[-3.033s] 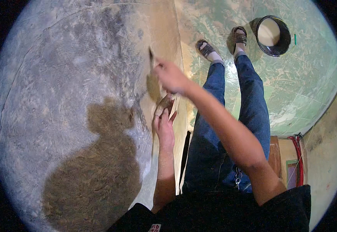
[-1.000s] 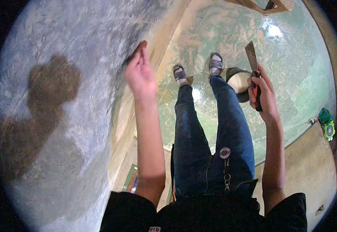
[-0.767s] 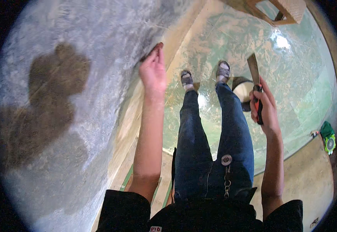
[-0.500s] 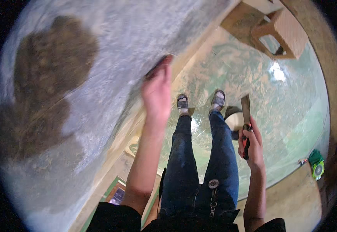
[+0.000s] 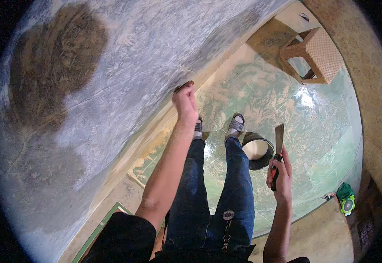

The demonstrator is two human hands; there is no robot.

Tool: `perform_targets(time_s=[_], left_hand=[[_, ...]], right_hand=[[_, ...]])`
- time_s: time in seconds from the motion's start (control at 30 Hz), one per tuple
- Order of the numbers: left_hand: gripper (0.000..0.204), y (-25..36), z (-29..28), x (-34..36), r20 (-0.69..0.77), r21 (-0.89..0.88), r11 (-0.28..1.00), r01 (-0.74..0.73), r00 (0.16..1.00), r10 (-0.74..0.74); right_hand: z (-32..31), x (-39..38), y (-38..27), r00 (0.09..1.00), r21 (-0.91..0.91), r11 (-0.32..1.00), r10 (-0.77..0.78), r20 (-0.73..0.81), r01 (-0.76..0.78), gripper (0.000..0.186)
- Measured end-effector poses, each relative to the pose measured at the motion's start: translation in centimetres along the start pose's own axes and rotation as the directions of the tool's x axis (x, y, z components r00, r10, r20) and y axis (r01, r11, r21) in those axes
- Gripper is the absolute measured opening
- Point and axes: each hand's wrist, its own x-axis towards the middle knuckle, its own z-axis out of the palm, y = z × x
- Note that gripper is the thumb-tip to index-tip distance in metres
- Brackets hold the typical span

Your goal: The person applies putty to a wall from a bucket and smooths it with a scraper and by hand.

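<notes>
My left hand (image 5: 185,103) is closed around a thin, dark brown flat pad (image 5: 184,86), much of it hidden by the fingers. It is beside the lower part of the grey-white wall (image 5: 134,57); whether the pad touches the wall I cannot tell. A large dark patch (image 5: 57,65) spreads over the wall at the left. In my right hand (image 5: 282,179) is a putty knife (image 5: 279,138) with a red and black handle, its metal blade pointing away from me. Just left of the knife, a black bucket (image 5: 265,163) with pale contents stands on the floor.
A brown woven-pattern stool (image 5: 322,57) lies on its side at the far right. Pale dust streaks the green tiled floor (image 5: 226,87) around my sandals (image 5: 236,122). A green object with a round face (image 5: 347,202) sits at the right edge. A green-edged frame (image 5: 101,230) is at lower left.
The view has shifted, so stool and bucket appear lower. My left hand, blurred before, has moved slightly right and nearer along the wall with the pad. My right hand still holds the putty knife.
</notes>
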Motion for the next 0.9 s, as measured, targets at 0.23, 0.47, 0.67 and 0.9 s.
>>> perform_targets(time_s=[0.23, 0.47, 0.67, 0.9], left_hand=[[0.022, 0.6, 3.3, -3.4, 0.115, -0.034, 0.995, 0.093, 0.989, -0.088], [0.016, -2.9, 4.1, -2.5, 0.108, -0.072, 0.994, -0.079, 0.990, 0.086], [0.016, -2.2, 0.2, 1.2, 0.108, 0.038, 0.999, 0.024, 0.994, -0.028], [0.009, -2.7, 4.6, -3.2, 0.157, -0.108, 0.994, -0.027, 0.987, 0.043]], right_hand=[[-1.6, -0.3, 0.2, 1.000, -0.025, 1.000, -0.016, -0.025, 0.015, 0.061], [-2.4, -0.2, 0.0, 0.998, -0.096, 0.995, -0.037, -0.059, 0.031, 0.062], [-1.2, 0.0, -0.1, 0.999, -0.116, 0.993, -0.016, -0.045, 0.011, 0.061], [-2.6, -0.5, 0.2, 0.997, -0.085, 0.996, -0.040, -0.060, 0.035, 0.059]])
